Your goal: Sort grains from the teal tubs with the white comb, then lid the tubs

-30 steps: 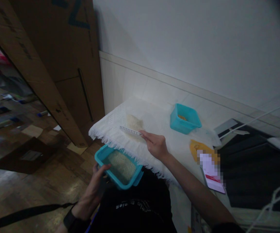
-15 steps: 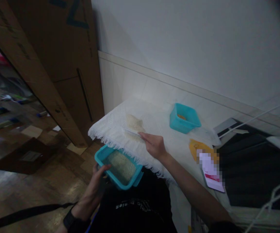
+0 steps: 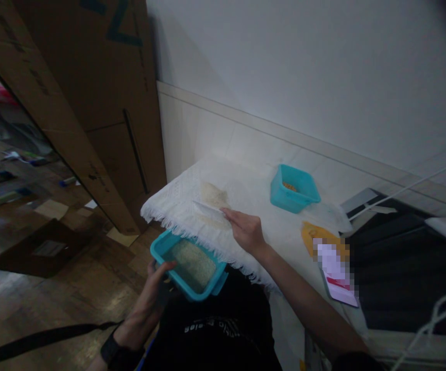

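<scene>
My left hand [image 3: 151,301] grips the near rim of the rectangular teal plastic tub [image 3: 157,251] of pale grain, held just under the fringed edge of the white woven cloth [image 3: 176,203]; open wooden floor [image 3: 53,288] lies left. My right hand [image 3: 246,232] is closed on a thin flat scraper [image 3: 207,208], touching the loose grain heap [image 3: 212,195] near that edge.

teal rice tub [image 3: 161,246], flat white card [image 3: 208,208]

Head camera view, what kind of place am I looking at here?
Probably a room in a home, perhaps partly used for storage: a wood-look floor, a big cardboard box against the wall, and a white fringed cloth spread with a heap of grain.
</scene>
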A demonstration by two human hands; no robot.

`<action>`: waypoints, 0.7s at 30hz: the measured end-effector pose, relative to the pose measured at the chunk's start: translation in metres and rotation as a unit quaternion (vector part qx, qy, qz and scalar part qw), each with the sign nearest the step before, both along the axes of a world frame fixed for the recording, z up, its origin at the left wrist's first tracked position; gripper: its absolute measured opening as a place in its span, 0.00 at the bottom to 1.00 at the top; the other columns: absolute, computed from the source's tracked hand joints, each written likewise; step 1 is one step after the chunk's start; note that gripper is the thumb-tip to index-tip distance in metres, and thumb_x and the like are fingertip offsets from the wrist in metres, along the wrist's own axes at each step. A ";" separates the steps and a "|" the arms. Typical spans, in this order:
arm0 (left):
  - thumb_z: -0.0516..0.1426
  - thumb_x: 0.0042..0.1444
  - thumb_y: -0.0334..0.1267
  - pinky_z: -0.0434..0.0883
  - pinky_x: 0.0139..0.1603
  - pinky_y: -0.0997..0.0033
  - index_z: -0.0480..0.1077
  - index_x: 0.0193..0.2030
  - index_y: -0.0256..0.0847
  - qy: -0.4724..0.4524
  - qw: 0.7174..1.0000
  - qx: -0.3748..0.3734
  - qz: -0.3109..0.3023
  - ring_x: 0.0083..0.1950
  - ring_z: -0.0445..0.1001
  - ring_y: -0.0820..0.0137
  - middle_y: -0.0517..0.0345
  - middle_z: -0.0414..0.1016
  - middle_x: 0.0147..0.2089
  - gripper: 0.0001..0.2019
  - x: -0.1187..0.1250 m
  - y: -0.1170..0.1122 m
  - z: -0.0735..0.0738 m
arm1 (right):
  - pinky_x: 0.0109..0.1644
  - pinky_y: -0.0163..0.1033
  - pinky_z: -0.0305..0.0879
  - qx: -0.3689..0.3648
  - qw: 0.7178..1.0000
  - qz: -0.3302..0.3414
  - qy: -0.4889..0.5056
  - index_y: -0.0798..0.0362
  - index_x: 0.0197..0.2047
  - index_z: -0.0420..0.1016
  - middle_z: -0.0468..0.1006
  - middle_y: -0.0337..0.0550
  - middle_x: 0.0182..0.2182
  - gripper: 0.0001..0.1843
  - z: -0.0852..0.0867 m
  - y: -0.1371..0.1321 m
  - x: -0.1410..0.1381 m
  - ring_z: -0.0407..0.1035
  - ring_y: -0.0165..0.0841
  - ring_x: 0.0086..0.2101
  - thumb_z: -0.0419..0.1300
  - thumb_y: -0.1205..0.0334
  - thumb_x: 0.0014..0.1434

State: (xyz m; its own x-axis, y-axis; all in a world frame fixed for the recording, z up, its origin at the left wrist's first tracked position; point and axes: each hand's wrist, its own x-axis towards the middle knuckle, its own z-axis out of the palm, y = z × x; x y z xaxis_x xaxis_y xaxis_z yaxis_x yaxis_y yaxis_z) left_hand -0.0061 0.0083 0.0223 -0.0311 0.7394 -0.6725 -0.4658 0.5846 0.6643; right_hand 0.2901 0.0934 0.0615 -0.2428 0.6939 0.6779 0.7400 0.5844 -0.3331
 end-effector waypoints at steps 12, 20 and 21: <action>0.79 0.50 0.39 0.87 0.47 0.50 0.70 0.64 0.52 -0.016 1.000 -0.001 0.015 0.52 0.87 0.50 0.51 0.83 0.54 0.37 0.004 -0.002 0.006 | 0.62 0.43 0.92 0.018 1.000 0.007 0.008 0.40 0.67 0.93 0.95 0.37 0.58 0.29 0.014 -0.049 -0.004 0.94 0.38 0.53 0.60 0.75 0.75; 0.78 0.53 0.40 0.87 0.49 0.50 0.72 0.61 0.51 -0.021 0.999 0.026 0.014 0.55 0.85 0.52 0.51 0.83 0.57 0.31 0.009 -0.008 -0.003 | 0.59 0.38 0.91 0.020 0.993 -0.113 0.011 0.41 0.61 0.96 0.96 0.39 0.54 0.25 0.000 -0.095 0.023 0.95 0.38 0.48 0.61 0.73 0.76; 0.79 0.51 0.41 0.87 0.50 0.50 0.73 0.60 0.51 -0.023 0.999 0.030 0.017 0.56 0.85 0.51 0.51 0.82 0.57 0.32 0.009 -0.008 -0.004 | 0.59 0.38 0.91 0.023 0.994 -0.110 0.009 0.40 0.61 0.96 0.96 0.39 0.54 0.26 -0.005 -0.101 0.021 0.95 0.39 0.48 0.61 0.74 0.76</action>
